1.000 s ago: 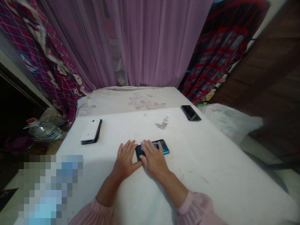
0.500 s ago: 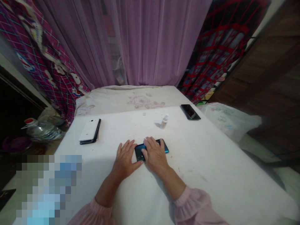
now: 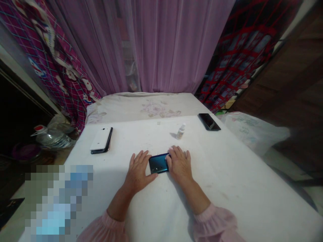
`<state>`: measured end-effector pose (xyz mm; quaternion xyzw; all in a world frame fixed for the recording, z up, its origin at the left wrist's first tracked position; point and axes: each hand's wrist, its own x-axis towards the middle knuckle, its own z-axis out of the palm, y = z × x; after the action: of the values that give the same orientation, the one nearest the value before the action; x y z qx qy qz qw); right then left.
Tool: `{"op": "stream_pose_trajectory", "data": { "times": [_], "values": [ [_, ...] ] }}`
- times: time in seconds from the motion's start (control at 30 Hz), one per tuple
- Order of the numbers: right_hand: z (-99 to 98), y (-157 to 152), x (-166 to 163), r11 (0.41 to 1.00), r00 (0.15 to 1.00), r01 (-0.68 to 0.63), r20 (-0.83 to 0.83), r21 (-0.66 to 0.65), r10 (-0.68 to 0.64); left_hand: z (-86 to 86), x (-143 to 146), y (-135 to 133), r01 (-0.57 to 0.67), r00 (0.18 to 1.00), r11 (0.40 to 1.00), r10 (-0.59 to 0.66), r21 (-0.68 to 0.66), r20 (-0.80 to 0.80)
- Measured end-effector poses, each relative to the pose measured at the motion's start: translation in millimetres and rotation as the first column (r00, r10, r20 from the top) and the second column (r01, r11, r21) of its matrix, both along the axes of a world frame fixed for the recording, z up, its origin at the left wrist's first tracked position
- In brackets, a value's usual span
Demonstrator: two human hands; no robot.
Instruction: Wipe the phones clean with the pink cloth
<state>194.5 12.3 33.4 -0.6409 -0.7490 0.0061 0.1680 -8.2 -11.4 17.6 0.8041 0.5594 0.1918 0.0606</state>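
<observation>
A dark blue, glossy smartphone [image 3: 158, 164] lies face down on the white-covered table. My left hand [image 3: 138, 169] rests at its left end, thumb along the near edge and forefinger by the far corner, holding it in place. Over the phone's right end lies my right hand [image 3: 180, 164], its fingers bent and pressed down. The hand covers that end, and I cannot make out what, if anything, is under the fingertips. Beyond the right hand stands a small white bottle [image 3: 181, 131], upright.
A stack of phones with a white one [image 3: 101, 138] on top lies at the left. Another black phone [image 3: 209, 121] is near the table's right edge. A small pale square [image 3: 158, 123] lies farther back. Curtains [image 3: 161, 47] hang behind the table [image 3: 227, 174].
My right hand has slid right along the phone, uncovering its middle and covering its right end. My left hand stays at the left end. The whole view has shifted slightly.
</observation>
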Motion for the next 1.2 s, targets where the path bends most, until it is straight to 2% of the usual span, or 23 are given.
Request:
{"op": "stream_pose_trajectory", "data": {
  "times": [0.13, 0.23, 0.33, 0.43, 0.53, 0.6, 0.67, 0.77, 0.83, 0.93, 1.1, 1.2],
  "values": [
    [2.1, -8.3, -35.5, 0.986, 0.985, -0.168, -0.036, -0.001, 0.168, -1.2, 0.2, -0.1, -0.005, 1.0, 1.0, 0.005, 0.011, -0.003],
    [2.8, -11.0, -40.5, 0.979, 0.978, -0.202, -0.057, -0.002, 0.202, -0.9, -0.2, -0.3, -0.002, 1.0, 1.0, 0.002, 0.01, -0.006],
    [2.5, -8.7, -21.8, 0.992, 0.991, -0.129, -0.044, -0.005, 0.129, 0.6, -0.3, -0.4, 0.003, 1.0, 1.0, -0.003, -0.003, -0.005],
    [2.8, -3.5, 3.7, 1.0, 1.0, 0.009, -0.011, -0.018, -0.009, 2.1, 0.1, -0.3, 0.003, 1.0, 1.0, -0.003, -0.013, -0.004],
    [2.9, -0.2, 13.1, 0.996, 0.997, 0.08, 0.005, -0.025, -0.08, 2.3, 0.5, 0.0, 0.004, 1.0, 1.0, -0.004, -0.018, -0.001],
    [2.1, -1.5, 5.0, 0.999, 0.999, 0.035, -0.014, -0.028, -0.036, 1.6, 0.4, 0.1, 0.001, 1.0, 1.0, -0.001, -0.013, 0.0],
    [1.0, -6.2, -11.6, 0.998, 0.997, -0.064, -0.051, -0.024, 0.063, 0.7, 0.2, 0.1, -0.001, 1.0, 1.0, 0.001, -0.004, 0.001],
    [0.1, -15.3, -35.7, 0.978, 0.973, -0.209, -0.102, -0.008, 0.207, -0.3, 0.1, -0.1, 0.0, 1.0, 1.0, 0.0, 0.01, -0.002],
    [0.3, -18.2, -40.8, 0.967, 0.961, -0.253, -0.113, -0.006, 0.251, -0.4, 0.0, -0.2, -0.002, 1.0, 1.0, 0.002, 0.022, -0.005],
    [0.8, -13.8, -26.2, 0.98, 0.978, -0.196, -0.085, -0.026, 0.193, -0.5, -0.3, -0.1, -0.002, 1.0, 0.999, 0.003, 0.032, -0.011],
    [1.0, 1.0, 13.7, 0.995, 0.998, 0.051, -0.017, -0.08, -0.053, -2.9, -1.9, 0.6, 0.006, 1.0, 0.999, -0.005, 0.045, -0.013],
    [0.0, 1.6, 12.5, 0.993, 0.997, 0.071, -0.006, -0.094, -0.072, -5.2, -2.8, 1.3, 0.009, 1.0, 0.998, -0.009, 0.056, -0.013]
  ]
}}
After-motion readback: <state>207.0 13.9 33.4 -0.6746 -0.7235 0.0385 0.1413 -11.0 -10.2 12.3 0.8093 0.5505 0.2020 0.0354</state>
